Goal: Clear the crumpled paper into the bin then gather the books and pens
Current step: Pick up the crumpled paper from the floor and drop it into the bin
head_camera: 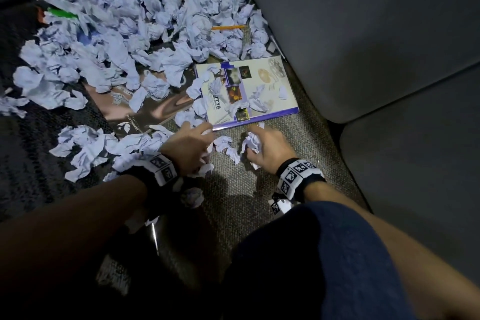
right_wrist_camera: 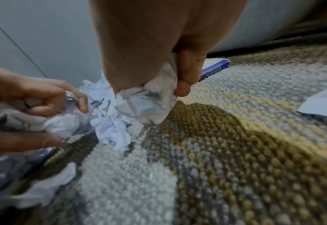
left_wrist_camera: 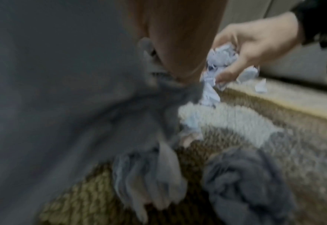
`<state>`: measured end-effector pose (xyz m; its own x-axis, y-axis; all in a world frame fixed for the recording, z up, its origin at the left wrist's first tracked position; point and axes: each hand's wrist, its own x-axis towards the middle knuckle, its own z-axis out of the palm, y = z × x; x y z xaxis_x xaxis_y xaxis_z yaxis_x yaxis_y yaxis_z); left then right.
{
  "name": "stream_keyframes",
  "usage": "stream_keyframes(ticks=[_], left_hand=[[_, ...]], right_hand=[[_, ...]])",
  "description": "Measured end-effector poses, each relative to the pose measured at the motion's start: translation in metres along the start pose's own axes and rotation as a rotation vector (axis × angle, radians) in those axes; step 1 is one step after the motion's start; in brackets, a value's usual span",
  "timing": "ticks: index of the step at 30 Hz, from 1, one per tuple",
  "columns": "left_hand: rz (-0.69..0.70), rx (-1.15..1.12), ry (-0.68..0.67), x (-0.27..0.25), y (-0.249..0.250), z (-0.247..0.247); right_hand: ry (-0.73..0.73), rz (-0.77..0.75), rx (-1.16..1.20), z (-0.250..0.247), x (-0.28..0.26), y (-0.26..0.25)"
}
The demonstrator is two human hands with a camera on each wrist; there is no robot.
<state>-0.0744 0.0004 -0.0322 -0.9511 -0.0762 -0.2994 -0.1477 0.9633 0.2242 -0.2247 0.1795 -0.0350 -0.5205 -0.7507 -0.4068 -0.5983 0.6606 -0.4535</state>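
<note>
- Gripping a wad of crumpled paper (head_camera: 251, 143): right hand (head_camera: 270, 149), fingers curled round it, low over the woven carpet (head_camera: 272, 189).
- Left hand (head_camera: 188, 147) also closed on crumpled paper (right_wrist_camera: 58, 123), just beside the right; a loose ball (head_camera: 225, 147) lies between them.
- Big pile of crumpled paper (head_camera: 145, 13) covers the carpet further out.
- Purple-edged book (head_camera: 249, 91) lies flat just beyond the hands, scraps on its cover; darker book (head_camera: 145, 108) to its left, partly buried.
- Orange pencil (head_camera: 228, 27) and green pen (head_camera: 62, 13) sit in the pile.
- Grey sofa (head_camera: 376, 34) borders the right side.
</note>
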Motion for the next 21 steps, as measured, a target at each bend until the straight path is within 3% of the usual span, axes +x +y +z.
stream_keyframes(ticks=[4, 8, 11, 17, 21], left_hand=[[-0.018, -0.224, 0.29, -0.022, -0.016, -0.022], [-0.123, -0.241, 0.357, -0.052, -0.037, -0.034], [-0.21, -0.269, 0.265, -0.066, -0.047, -0.034], [-0.403, -0.121, -0.081, -0.076, -0.071, -0.025], [-0.446, -0.011, -0.331, -0.078, -0.087, -0.016]], right_hand=[[0.074, -0.11, 0.005, -0.003, 0.003, -0.015], [-0.098, -0.165, -0.237, 0.004, 0.02, -0.047], [-0.234, -0.11, -0.384, 0.018, 0.025, -0.06], [-0.229, -0.099, -0.459, 0.033, 0.021, -0.067], [-0.235, -0.059, -0.46, 0.03, 0.027, -0.073]])
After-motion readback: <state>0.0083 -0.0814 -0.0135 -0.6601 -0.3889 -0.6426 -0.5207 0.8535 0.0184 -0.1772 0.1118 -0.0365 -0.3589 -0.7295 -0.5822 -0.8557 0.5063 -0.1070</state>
